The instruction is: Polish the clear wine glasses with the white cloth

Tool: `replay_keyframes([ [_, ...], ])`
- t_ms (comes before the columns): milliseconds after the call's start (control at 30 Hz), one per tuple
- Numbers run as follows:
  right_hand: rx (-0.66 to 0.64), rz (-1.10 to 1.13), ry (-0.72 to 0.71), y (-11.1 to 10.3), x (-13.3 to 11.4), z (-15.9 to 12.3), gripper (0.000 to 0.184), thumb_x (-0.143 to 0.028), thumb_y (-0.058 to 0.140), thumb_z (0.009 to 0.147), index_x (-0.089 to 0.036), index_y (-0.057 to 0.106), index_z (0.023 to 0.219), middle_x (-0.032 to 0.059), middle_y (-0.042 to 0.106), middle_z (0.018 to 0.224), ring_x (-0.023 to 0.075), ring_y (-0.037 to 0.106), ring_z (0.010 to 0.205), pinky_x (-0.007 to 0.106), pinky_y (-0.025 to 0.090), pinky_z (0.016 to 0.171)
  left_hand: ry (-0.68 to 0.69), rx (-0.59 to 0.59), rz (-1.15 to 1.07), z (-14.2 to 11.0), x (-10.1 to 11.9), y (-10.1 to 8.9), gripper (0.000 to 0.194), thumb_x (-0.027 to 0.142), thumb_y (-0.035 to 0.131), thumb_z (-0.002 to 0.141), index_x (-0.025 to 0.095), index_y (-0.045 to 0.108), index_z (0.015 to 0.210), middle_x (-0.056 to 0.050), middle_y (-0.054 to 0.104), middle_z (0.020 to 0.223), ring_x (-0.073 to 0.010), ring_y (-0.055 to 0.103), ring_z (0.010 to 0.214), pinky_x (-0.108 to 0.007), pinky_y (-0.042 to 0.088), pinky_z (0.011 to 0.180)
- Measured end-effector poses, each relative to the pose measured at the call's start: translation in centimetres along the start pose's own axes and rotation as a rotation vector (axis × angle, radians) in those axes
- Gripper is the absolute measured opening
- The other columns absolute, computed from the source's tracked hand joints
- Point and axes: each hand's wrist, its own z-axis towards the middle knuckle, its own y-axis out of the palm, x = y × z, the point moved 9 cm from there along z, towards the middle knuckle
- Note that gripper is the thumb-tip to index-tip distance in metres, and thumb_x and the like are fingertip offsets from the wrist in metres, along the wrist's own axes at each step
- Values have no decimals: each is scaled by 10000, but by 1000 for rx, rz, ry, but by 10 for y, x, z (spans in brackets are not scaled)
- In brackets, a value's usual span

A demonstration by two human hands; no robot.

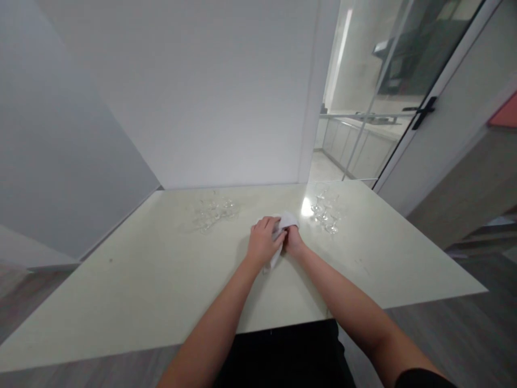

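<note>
Near the middle of the table, a white cloth (288, 219) is bunched between my two hands, and one end of it hangs down toward the tabletop. My left hand (263, 238) is closed over the cloth's left side with its fingers curled. On the other side, my right hand (294, 240) grips the cloth, its fingers partly covered by the folds. Whether something is wrapped inside the cloth I cannot tell. Several clear glass pieces (216, 212), perhaps glasses, stand in a group to the left. Another group of clear glass pieces (325, 213) is to the right of my hands.
The pale, glossy table (153, 280) meets a white wall (226, 97) at its back edge. At the right, a glass door (363, 86) with a black handle (425, 112) shows a kitchen counter behind it. Dark flooring surrounds the table.
</note>
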Motion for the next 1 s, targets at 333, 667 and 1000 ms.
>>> replay_keyframes([
  [333,140,787,541,-29,50,-13,625,-744,333,856,-216,663,908,53,719,784,230,668,738,387,572,753,-86,-29,-775,1,-23,9,318,426,626,876,198,672,1093,-48,691,904,-157,640,793,-281,516,750],
  [667,140,625,509,-32,41,-15,801,-890,314,743,-225,659,1028,97,754,919,289,693,972,454,563,838,-989,507,-1058,-25,-182,20,584,271,663,829,200,393,1342,12,624,796,-78,547,525,-190,421,512],
  [1000,117,647,532,-28,43,-16,745,-828,293,817,-223,643,1074,68,752,889,262,700,929,423,562,839,-848,359,-1486,-7,-178,24,778,175,640,829,239,203,1470,-67,741,1011,-135,710,764,-238,534,708],
])
